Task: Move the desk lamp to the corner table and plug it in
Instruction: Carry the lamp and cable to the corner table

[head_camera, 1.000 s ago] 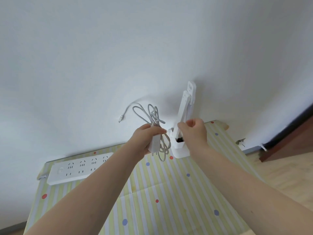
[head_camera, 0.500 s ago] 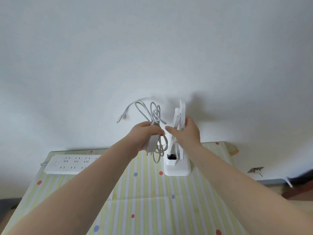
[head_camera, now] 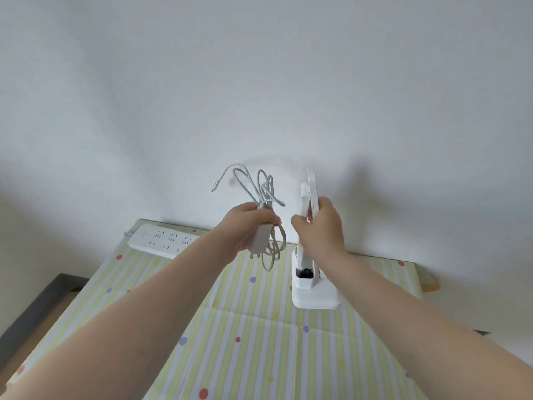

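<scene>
A white folding desk lamp [head_camera: 315, 293] stands on its square base on the table [head_camera: 259, 342], near the wall. My right hand [head_camera: 320, 226] grips the lamp's upright folded arm from the right. My left hand [head_camera: 248, 226] holds the white power adapter [head_camera: 261, 239] together with its bundled grey cable [head_camera: 261, 186]; loops hang below the fist and the free plug end sticks up to the left. A white power strip [head_camera: 161, 240] lies at the table's back left, partly hidden behind my left forearm.
The table wears a yellow-striped cloth with red and blue dots and stands against a white wall [head_camera: 259, 96]. A dark surface [head_camera: 34, 313] shows beyond the table's left edge. An orange bit [head_camera: 431, 285] pokes out at the table's right back corner.
The view has swung left, so the table now looks squarer to the wall. The lamp stands a little further from the wall, my right hand higher on its arm. Left hand still holds the cable bundle.
</scene>
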